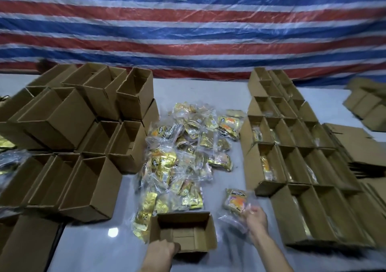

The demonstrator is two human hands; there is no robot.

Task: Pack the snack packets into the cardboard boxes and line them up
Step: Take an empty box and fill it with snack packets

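An open empty cardboard box point(205, 230) stands at the near middle of the table. My left hand point(161, 248) grips its near wall, fingers curled over the rim. To the right of the box, my right hand point(253, 219) holds a gold and orange snack packet point(235, 202) in clear wrap, blurred by motion. A loose pile of snack packets point(183, 161) lies just beyond the box in the table's middle. On the right, rows of packed boxes point(292, 163) stand lined up, packets showing inside several of them.
Stacks of empty open boxes point(83, 138) fill the left side of the grey table point(234, 92). Flat folded cartons point(359, 144) lie at the far right. A red, white and blue striped tarp point(188, 31) hangs behind.
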